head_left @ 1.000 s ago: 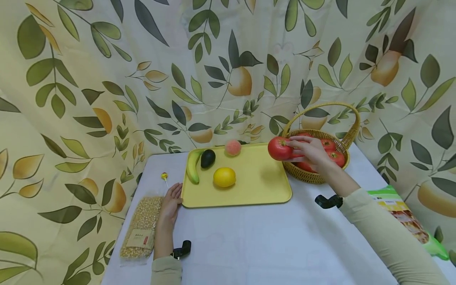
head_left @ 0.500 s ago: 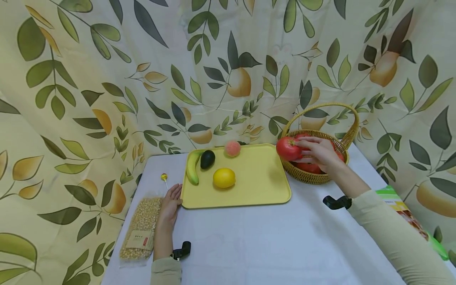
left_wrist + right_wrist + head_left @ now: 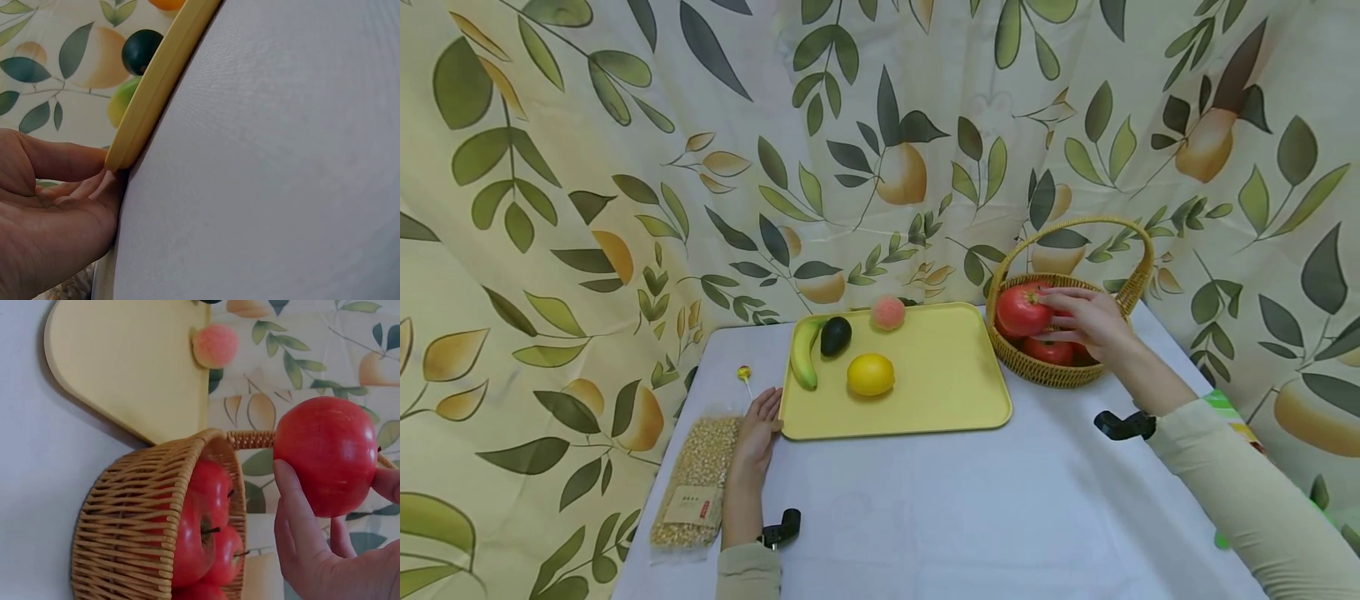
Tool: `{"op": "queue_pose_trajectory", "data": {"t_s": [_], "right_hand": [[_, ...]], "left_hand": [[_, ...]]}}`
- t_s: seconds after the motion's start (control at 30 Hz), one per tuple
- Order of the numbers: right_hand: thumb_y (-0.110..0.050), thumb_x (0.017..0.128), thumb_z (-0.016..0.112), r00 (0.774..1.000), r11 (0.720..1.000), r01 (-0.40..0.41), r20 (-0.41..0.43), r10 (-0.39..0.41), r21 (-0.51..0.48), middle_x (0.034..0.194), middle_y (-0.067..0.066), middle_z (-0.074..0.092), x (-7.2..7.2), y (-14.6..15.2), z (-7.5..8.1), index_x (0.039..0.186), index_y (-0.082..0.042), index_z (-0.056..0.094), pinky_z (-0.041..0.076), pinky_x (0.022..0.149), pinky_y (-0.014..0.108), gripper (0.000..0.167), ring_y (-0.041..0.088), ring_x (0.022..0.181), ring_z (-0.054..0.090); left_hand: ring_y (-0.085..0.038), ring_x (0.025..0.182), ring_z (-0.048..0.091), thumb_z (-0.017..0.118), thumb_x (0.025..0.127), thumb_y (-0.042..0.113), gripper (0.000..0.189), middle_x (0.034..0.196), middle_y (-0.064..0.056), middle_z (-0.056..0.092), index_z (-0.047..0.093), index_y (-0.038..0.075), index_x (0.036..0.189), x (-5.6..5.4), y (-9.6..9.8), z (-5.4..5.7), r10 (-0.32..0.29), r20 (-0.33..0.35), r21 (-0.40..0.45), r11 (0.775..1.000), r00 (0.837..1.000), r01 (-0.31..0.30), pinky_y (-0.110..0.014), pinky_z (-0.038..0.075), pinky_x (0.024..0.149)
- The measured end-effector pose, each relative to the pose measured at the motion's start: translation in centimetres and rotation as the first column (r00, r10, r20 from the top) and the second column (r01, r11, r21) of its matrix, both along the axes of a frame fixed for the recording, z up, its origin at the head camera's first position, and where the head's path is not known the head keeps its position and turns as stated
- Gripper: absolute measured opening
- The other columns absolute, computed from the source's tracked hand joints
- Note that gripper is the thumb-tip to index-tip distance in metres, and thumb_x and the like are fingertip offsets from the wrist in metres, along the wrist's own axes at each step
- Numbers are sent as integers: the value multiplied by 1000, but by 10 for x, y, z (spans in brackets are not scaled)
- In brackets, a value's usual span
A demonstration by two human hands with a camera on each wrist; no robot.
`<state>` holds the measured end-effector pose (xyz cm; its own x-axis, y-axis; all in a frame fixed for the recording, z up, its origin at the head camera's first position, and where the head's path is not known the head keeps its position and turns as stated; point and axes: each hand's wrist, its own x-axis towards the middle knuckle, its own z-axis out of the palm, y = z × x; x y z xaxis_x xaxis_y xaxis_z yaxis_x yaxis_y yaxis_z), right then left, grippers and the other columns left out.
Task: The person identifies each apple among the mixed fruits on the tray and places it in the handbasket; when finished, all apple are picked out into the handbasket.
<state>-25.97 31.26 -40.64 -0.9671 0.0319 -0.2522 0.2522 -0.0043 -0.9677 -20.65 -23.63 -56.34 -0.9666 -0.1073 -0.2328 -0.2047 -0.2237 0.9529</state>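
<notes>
A red apple [image 3: 326,455] is in my right hand [image 3: 1093,323], gripped between the thumb and fingers. The hand is over the wicker basket [image 3: 1043,372], and the right wrist view shows the apple above the rim. More red apples [image 3: 209,501] lie inside the basket. My left hand [image 3: 756,432] holds the near left corner of the yellow tray [image 3: 951,392], thumb at the rim and fingers along its outer side, partly hidden. On the tray are a banana [image 3: 804,358], a dark avocado [image 3: 836,336], a lemon [image 3: 871,375] and a peach [image 3: 888,312].
Beside my left forearm lies a clear bag of corn kernels [image 3: 700,467], with a lollipop [image 3: 744,375] beyond it. A green snack bag [image 3: 1223,406] at the right is mostly hidden by the right sleeve. The basket's tall handle [image 3: 1090,222] arches over it; a patterned curtain hangs behind.
My right hand has carried the apple rightward, from over the tray's right edge to over the basket. The left hand stays at the tray's corner.
</notes>
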Motion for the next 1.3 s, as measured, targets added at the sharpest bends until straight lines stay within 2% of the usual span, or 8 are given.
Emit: {"op": "queue_pose_trajectory", "data": {"t_s": [0.2,0.43,0.63,0.73,0.9,1.1,1.3], "right_hand": [[-31,99,73,998,998,55,39,-53,-35,122,-1,55,-5,9,-1,132,-14,61,60,90,48,40,14,91,73],[-31,100,71,996,998,66,62,-65,-14,122,1,53,-11,20,-2,138,-11,54,61,89,46,47,13,91,70],[-27,100,71,993,994,97,67,-93,-45,109,-3,60,-17,29,-4,120,-16,63,59,90,51,25,12,85,73],[-24,99,71,993,993,110,58,-107,-41,113,-1,58,-22,33,-5,118,-15,63,59,90,51,22,14,81,75],[-23,98,73,989,991,133,70,-131,-20,126,5,46,-29,35,-4,125,-11,58,60,90,50,32,14,82,74],[-21,97,74,983,986,168,74,-169,21,126,7,46,-36,38,-7,124,-10,56,59,91,52,34,15,82,74],[-25,97,72,972,967,208,80,-221,145,129,11,45,-41,39,-12,143,-2,46,59,91,53,58,16,79,74]], "left_hand": [[-32,157,24,35,90,-26,79,168,-23,27,20,-2,163,0,0,-1,0,3,5,1000,1000,0,-43,24,128],[-32,157,23,35,91,-26,78,168,-23,26,20,-2,163,0,0,0,-6,3,7,1000,1000,6,-43,23,128],[-33,157,23,35,90,-27,78,168,-23,25,19,-3,163,1,-1,0,-9,1,7,1000,1000,9,-43,23,128],[-32,157,23,35,90,-27,78,168,-23,26,20,-3,163,1,-1,0,-6,0,9,1000,1000,6,-42,23,128],[-33,157,23,35,89,-28,78,168,-24,26,20,-5,162,0,0,1,-2,-8,12,1000,1000,2,-43,23,128],[-34,157,23,35,88,-28,79,168,-25,26,21,-5,162,-1,0,2,4,-9,20,1000,1000,-4,-43,24,128],[-34,157,24,35,88,-28,78,167,-25,28,22,-5,162,2,1,2,5,-12,12,1000,1000,-4,-43,24,128]]}}
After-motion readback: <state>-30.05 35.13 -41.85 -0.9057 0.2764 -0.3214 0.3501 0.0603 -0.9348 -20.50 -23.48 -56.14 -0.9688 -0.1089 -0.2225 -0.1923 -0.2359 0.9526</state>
